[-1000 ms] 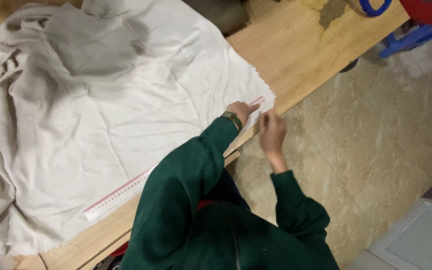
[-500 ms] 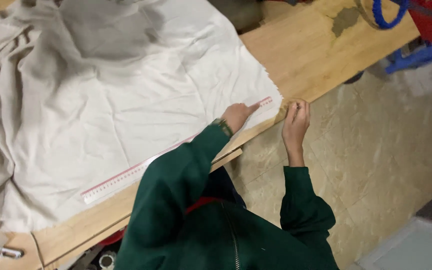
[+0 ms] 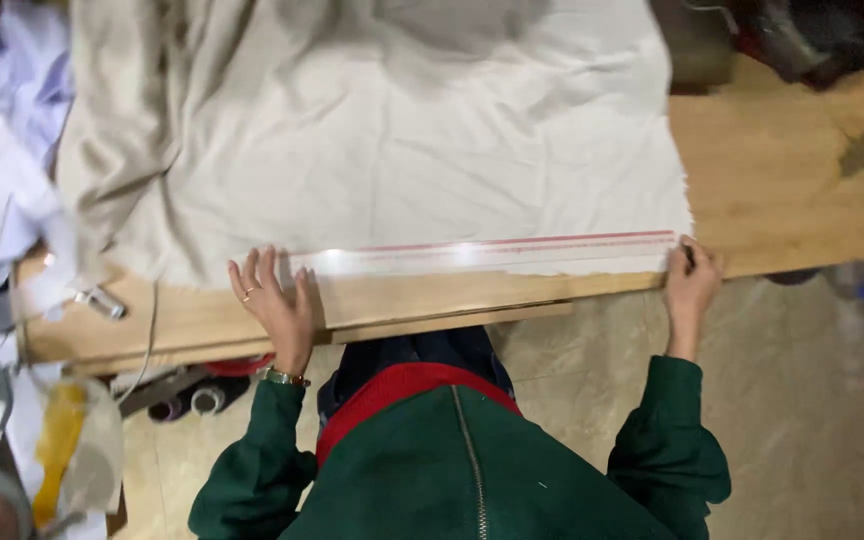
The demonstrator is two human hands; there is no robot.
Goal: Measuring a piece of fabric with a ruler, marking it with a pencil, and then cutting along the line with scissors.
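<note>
Nearest the camera, a green zip-up jacket (image 3: 472,470) with a red collar fills the lower middle of the head view. At about ten o'clock from it, the left hand (image 3: 277,300) lies palm down with its fingers spread wide, pressing on the left end of a long clear ruler (image 3: 492,253) with red lines; it grips nothing. At about two o'clock, the right hand (image 3: 690,280) rests at the ruler's right end, fingers curled at the cloth's corner; whether they pinch anything, I cannot tell. The ruler lies flat along the near edge of the cream fabric (image 3: 402,150), which spreads toward twelve o'clock over the wooden table (image 3: 782,190). At nine o'clock, crumpled pale cloth (image 3: 2,150) lies beside the fabric.
</note>
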